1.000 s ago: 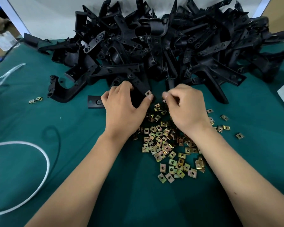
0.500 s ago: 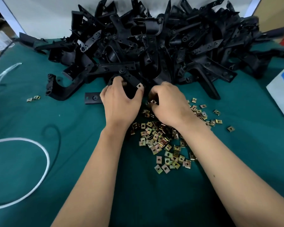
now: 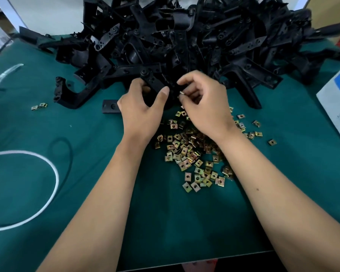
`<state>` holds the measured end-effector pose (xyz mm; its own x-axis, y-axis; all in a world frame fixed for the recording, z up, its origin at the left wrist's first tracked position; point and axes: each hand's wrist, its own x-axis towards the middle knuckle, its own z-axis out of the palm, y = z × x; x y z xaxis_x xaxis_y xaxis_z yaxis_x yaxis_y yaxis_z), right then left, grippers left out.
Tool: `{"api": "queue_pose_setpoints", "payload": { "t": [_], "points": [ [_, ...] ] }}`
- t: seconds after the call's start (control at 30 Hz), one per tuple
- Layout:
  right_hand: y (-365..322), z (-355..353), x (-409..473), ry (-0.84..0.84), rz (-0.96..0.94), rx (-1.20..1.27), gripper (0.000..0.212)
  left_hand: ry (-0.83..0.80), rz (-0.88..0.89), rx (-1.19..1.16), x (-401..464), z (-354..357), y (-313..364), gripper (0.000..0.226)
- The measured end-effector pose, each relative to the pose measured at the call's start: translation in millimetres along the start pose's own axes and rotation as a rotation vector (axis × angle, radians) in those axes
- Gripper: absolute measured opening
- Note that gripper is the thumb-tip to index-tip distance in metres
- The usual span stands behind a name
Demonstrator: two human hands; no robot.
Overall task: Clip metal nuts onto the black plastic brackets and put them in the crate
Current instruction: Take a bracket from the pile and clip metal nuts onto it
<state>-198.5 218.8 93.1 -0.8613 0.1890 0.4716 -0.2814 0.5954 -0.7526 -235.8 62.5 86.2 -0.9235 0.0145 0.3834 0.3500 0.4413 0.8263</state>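
My left hand point(image 3: 141, 112) grips a black plastic bracket point(image 3: 153, 85) at the front of a big heap of black brackets point(image 3: 194, 42). Right beside it, my right hand point(image 3: 204, 107) pinches a small metal nut point(image 3: 181, 93) between thumb and fingers, close to the bracket's edge. A loose pile of brass-coloured metal nuts point(image 3: 192, 154) lies on the green table cover under and behind my wrists. No crate is in view.
A white cord loop point(image 3: 47, 193) and a thin black loop point(image 3: 67, 146) lie at the left. Two stray nuts point(image 3: 39, 106) sit at mid left. A white box point(image 3: 338, 103) stands at the right edge. The table's front edge point(image 3: 194, 261) runs along the bottom.
Both hands have moved up toward the heap. My right hand has lifted off the nut pile with a nut and brought it beside the bracket in my left hand.
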Motion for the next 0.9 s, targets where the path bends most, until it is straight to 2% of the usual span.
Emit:
{"api": "queue_pose_setpoints", "payload": {
  "t": [0.17, 0.3, 0.43, 0.63, 0.9],
  "points": [
    [4, -11, 2, 0.043, 0.082, 0.098, 0.008, -0.097, 0.108, -0.028, -5, 4, 1, 0.034],
    [16, -21, -4, 0.080, 0.195, 0.286, 0.006, -0.212, 0.180, -0.005, -10, 11, 6, 0.028],
    [20, -23, -6, 0.084, 0.347, 0.483, 0.007, -0.225, 0.208, 0.001, -12, 15, 10, 0.018],
    [16, -21, -4, 0.040, 0.384, 0.528, 0.011, -0.232, 0.217, 0.016, -8, 15, 10, 0.031],
    [16, -20, -4, 0.020, 0.376, 0.507, 0.012, -0.222, 0.292, 0.147, -11, 14, 12, 0.022]
  ]
}}
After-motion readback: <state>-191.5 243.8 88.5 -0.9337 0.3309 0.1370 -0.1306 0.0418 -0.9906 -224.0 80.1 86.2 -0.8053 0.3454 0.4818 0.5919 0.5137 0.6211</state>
